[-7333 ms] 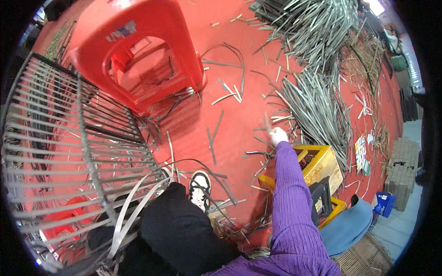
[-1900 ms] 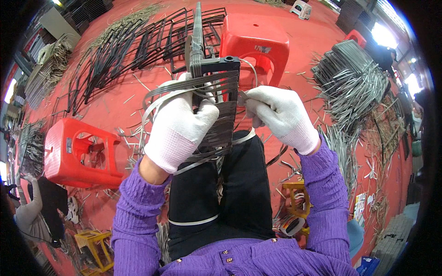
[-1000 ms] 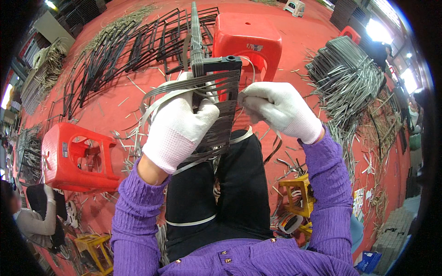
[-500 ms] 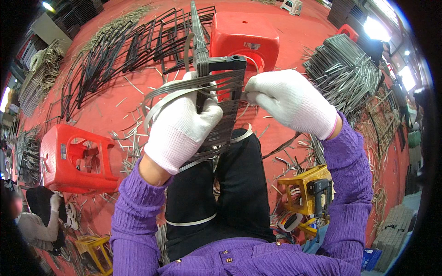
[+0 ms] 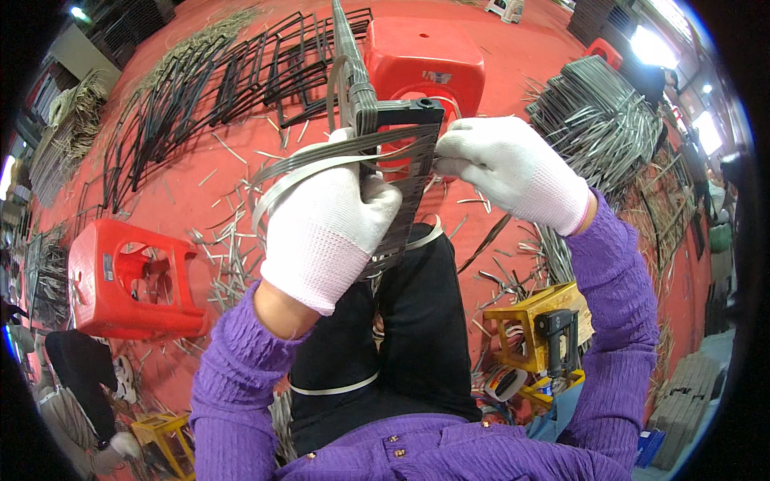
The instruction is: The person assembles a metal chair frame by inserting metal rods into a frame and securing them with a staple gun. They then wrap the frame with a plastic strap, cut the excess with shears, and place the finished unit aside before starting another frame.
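Observation:
Flat grey strips [image 5: 405, 200] are woven across a dark metal frame [image 5: 401, 109] that stands tilted above my knees. My left hand [image 5: 329, 220], in a white glove, wraps round the frame's left bar; its fingertips are partly hidden behind the bar. Several loose strips [image 5: 301, 167] curve over the back of this hand and run across to the frame's right bar. Close against that right bar, my gloved right hand [image 5: 513, 168] is closed in a pinch on the end of a flat strip, mostly hidden by the fingers.
Red stools stand beyond the frame [image 5: 425, 52] and at left [image 5: 132, 276]. Black metal frames [image 5: 233, 80] lie behind. A strip bundle [image 5: 597, 120] is at far right. By my right arm, a staple gun [image 5: 555, 337] rests at a yellow stool [image 5: 521, 325]. A co-worker [image 5: 76, 401] sits lower left.
The frame and my left hand have shifted slightly right and down. My right hand stays pinched beside the right bar. At lower left, the co-worker's hand has moved down.

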{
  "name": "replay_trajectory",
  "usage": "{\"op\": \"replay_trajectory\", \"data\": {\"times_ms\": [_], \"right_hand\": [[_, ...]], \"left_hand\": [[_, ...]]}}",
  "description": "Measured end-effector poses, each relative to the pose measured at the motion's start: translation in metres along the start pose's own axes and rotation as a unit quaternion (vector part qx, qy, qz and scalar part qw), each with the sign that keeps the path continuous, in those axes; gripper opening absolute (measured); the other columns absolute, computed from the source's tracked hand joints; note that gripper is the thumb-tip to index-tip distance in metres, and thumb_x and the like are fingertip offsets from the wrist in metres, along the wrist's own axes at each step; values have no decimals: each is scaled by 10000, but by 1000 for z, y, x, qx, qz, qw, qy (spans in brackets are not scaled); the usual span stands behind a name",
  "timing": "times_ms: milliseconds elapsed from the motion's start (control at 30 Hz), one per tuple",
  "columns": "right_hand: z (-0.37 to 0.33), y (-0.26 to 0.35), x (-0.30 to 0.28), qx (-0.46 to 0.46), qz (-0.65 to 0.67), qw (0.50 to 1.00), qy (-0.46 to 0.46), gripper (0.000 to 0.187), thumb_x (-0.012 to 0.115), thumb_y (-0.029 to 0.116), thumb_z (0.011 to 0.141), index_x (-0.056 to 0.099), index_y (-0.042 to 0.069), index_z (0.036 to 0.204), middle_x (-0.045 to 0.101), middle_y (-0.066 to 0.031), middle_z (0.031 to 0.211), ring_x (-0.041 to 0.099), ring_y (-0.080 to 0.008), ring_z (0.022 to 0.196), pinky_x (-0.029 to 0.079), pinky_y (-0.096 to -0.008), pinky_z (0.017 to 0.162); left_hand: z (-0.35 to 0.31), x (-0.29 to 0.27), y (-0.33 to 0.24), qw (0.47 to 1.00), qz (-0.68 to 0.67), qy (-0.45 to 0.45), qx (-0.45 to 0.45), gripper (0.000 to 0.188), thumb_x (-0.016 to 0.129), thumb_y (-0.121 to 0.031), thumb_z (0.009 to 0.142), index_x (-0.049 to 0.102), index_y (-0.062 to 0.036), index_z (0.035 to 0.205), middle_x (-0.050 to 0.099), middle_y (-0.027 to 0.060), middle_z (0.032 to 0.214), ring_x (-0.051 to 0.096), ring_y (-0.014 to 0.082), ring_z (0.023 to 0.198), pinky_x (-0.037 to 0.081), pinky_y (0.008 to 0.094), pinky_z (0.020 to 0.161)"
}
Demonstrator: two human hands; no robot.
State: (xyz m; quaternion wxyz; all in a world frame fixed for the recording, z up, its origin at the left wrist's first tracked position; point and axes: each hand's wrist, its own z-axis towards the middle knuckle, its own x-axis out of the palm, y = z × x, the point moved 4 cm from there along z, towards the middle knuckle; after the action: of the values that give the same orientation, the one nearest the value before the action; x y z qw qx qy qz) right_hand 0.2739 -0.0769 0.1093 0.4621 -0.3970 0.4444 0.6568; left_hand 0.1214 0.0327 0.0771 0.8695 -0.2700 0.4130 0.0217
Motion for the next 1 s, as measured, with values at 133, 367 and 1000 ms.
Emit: {"op": "replay_trajectory", "data": {"times_ms": [133,367,1000], "right_hand": [[-2,0,1,17,37,999,10,144,610,116,884,666,27,982,681,-141,900,677,-322,861,539,-390,755],[0,4,8,21,70,997,-13,143,625,74,876,646,-1,995,683,-142,873,689,-309,844,540,-375,730],[-10,-6,2,48,111,992,19,173,621,38,860,665,0,1023,670,-124,906,678,-277,823,530,-345,727]], "left_hand": [[3,3,8,976,-213,22,-32,203,610,-120,806,624,-13,978,662,157,817,665,291,757,524,395,708],[-8,20,22,917,-357,119,-130,343,564,-109,873,586,50,1176,660,111,1013,601,157,933,490,314,819],[-9,28,19,824,-530,133,-150,258,641,-152,937,669,9,1136,695,77,969,602,126,865,498,289,775]]}}
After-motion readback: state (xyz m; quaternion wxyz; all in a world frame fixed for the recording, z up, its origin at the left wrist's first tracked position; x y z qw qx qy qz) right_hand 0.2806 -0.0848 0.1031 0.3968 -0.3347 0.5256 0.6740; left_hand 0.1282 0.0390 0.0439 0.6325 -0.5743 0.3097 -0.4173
